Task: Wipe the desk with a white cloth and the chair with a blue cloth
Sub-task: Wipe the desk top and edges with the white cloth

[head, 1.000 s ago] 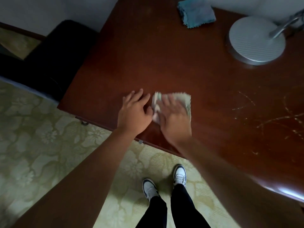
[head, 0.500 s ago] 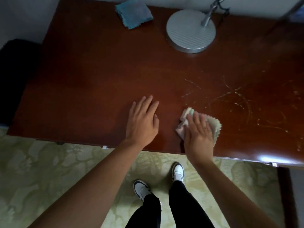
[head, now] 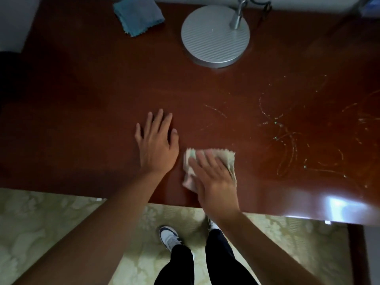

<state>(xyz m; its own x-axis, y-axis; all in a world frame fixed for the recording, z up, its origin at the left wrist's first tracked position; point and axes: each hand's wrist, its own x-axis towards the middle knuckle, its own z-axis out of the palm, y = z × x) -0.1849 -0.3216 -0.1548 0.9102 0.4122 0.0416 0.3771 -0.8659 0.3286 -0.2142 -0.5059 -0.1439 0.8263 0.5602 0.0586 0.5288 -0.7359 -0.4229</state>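
Note:
The dark red-brown desk (head: 98, 95) fills the upper part of the view. My right hand (head: 213, 179) lies flat on the folded white cloth (head: 226, 158) near the desk's front edge, fingers straight and pressing it down. My left hand (head: 157, 142) rests flat on the bare desk just left of the cloth, fingers spread. A folded blue cloth (head: 138, 15) lies at the back left of the desk. The dark chair (head: 6, 64) shows only as a black shape at the far left edge.
A round silver lamp base (head: 214, 36) with its stem stands at the back middle. Pale streaks and smears (head: 287, 138) mark the desk's right half. Below the desk edge are a patterned green carpet (head: 51, 219) and my two shoes.
My right hand slid the white cloth right across the desk, then back left toward my left hand. The view shifted right, so the chair moved almost out of frame.

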